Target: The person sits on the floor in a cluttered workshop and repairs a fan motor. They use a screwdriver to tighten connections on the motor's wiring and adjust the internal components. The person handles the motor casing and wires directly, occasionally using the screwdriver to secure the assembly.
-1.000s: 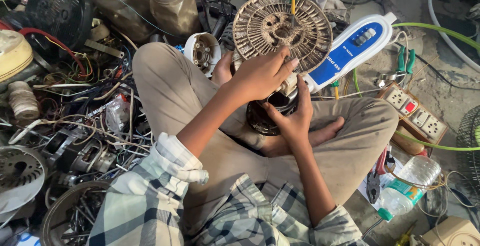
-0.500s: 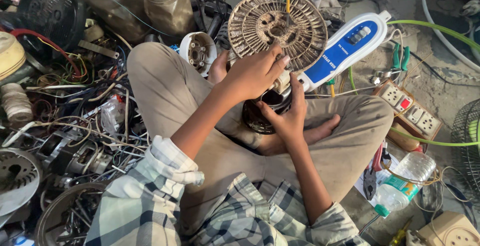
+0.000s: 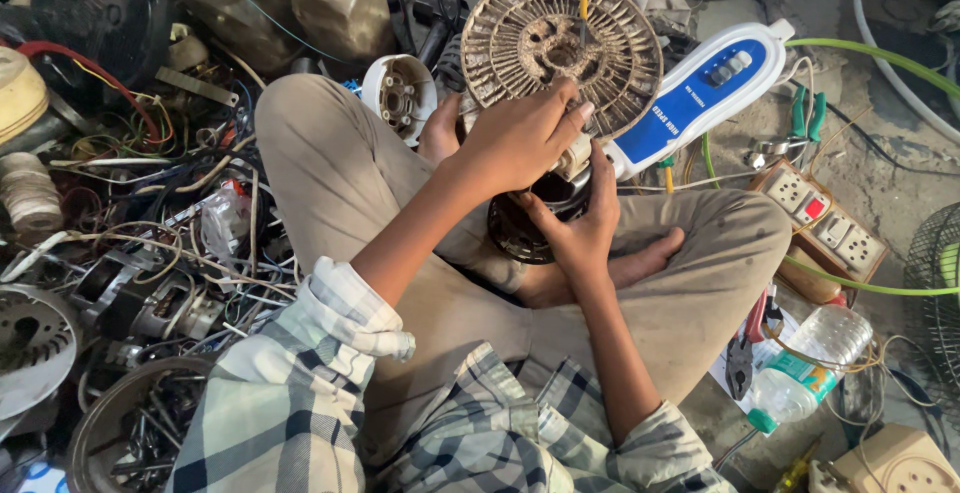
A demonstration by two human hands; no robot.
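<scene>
Person's sitting cross-legged on the floor, right hand (image 3: 578, 228) cupping a dark round fan motor (image 3: 535, 215) in the lap, fingers wrapped on its rim. Left hand (image 3: 520, 138) grips the dusty ribbed plastic grille (image 3: 560, 43) just above it. Beyond: a glossy blue-white fan base (image 3: 700, 103).

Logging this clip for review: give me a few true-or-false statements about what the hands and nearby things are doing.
1. The left hand rests on the round grey slotted fan housing. True.
2. The right hand holds the clear plastic water bottle. False: it grips the dark round motor part; the bottle lies on the ground.
3. The white-and-blue control panel lies right of the housing. True.
4. Both hands are empty. False: both grasp the assembly.
</scene>
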